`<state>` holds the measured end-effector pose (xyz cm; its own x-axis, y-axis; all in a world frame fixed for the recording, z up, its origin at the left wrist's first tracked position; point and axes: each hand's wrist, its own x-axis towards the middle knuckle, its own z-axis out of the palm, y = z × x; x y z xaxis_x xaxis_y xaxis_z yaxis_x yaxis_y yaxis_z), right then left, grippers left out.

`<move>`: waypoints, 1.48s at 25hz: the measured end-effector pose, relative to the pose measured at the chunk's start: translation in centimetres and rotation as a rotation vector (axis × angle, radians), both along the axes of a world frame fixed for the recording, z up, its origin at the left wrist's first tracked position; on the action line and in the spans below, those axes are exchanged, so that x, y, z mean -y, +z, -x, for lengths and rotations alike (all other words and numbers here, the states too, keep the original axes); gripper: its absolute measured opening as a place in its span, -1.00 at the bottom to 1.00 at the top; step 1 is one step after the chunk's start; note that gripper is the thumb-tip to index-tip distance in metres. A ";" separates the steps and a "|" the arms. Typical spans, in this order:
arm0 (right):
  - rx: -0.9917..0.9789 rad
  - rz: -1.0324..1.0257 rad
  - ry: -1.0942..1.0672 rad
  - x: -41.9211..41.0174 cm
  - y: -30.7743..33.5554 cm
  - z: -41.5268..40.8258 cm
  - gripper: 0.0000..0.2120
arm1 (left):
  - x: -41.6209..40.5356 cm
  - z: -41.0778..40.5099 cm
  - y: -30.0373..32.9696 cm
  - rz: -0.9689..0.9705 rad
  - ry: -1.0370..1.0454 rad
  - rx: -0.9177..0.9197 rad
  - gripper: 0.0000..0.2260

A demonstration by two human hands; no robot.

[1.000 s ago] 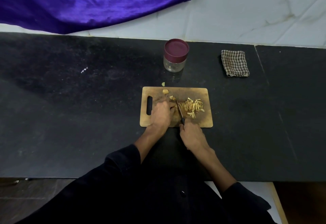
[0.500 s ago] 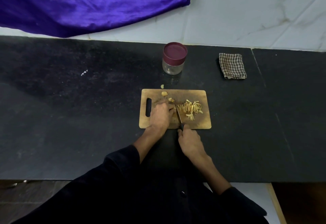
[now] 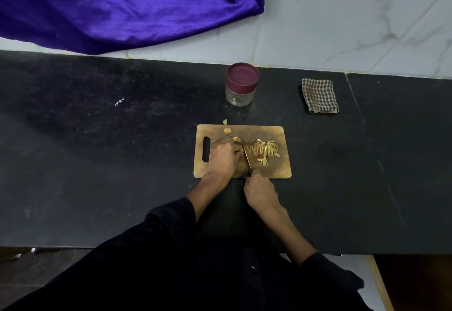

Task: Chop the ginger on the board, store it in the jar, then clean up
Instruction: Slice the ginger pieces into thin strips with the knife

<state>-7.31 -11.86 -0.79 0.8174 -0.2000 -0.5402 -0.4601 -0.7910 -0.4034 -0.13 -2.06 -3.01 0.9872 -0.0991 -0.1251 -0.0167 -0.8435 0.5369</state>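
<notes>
A wooden chopping board [image 3: 276, 168] lies on the black counter. On its right half sits a pile of ginger strips [image 3: 265, 150]. A few ginger bits [image 3: 228, 130] lie near its far edge. My left hand [image 3: 222, 157] is curled over a ginger piece, which its fingers mostly hide. My right hand [image 3: 260, 192] grips the handle of a knife [image 3: 246, 157], whose blade stands on the board between my left fingers and the pile. A glass jar [image 3: 241, 85] with a maroon lid on it stands behind the board.
A checked cloth [image 3: 320, 95] lies folded at the back right of the counter [image 3: 97, 163]. One ginger scrap [image 3: 225, 121] lies on the counter just beyond the board. A purple fabric [image 3: 122, 4] hangs over the tiled wall at the back left.
Both hands stay at the same spot on the board, with the knife blade beside my left fingers. The view has tilted slightly, so everything sits a little lower in the frame.
</notes>
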 end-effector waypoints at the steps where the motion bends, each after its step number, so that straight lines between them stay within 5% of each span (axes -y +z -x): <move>1: -0.009 -0.051 -0.037 0.0 -0.2 0.0 -0.73 | 0.0 0.0 0.0 0.004 -0.004 0.003 -0.81; 7: 0.008 -0.279 -0.177 0.5 0.3 1.0 -0.81 | -0.1 0.2 0.3 0.003 -0.014 0.026 -0.81; 19: 0.032 -0.380 -0.233 2.6 1.1 0.8 -0.84 | -0.5 0.6 0.2 0.118 -0.003 0.044 -0.71; 26: 0.074 -0.078 0.052 1.3 0.7 0.0 -0.76 | -0.4 0.5 0.1 0.125 0.028 0.037 -0.81; 37: 0.056 0.023 0.093 0.8 0.4 -0.5 -0.76 | -0.2 0.4 -0.1 0.110 0.030 0.033 -0.83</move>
